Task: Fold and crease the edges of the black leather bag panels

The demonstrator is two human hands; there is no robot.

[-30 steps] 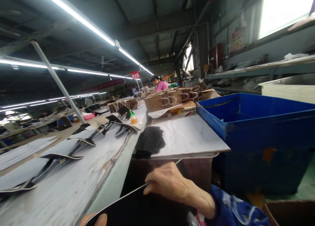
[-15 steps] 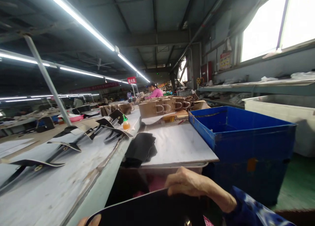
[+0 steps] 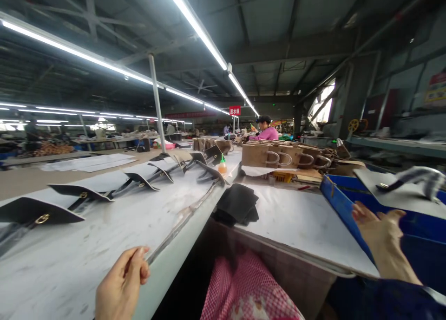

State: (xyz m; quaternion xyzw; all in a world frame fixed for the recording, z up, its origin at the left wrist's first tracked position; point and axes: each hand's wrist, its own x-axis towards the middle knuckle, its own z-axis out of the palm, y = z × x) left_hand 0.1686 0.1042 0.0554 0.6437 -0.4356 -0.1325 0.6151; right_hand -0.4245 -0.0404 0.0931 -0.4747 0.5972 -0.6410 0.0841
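Note:
My left hand (image 3: pixel 121 280) is closed above the near edge of the white-topped table (image 3: pixel 139 236), its fingers curled with nothing seen in them. At the right, my right hand (image 3: pixel 381 231) is open with its fingers apart, beside the blue bin (image 3: pixel 339 201). Just beyond its fingertips a flat piece with a strap (image 3: pixel 400 192) hangs over the bin, pale side up; no finger is seen touching it. Black pieces with gold fittings (image 3: pixel 81 194) stand in a row along the table on the left. A dark stack (image 3: pixel 237 204) lies on the side board (image 3: pixel 289 218).
An orange bottle with a green tip (image 3: pixel 222 164) stands near the table edge. Brown bags with handles (image 3: pixel 268 156) are lined up beyond the board. A person in pink (image 3: pixel 268 133) is farther back.
The black piece that was between both hands at the bottom is gone from there. My right hand has moved right and opened; a piece now shows over the bin. The view has turned left.

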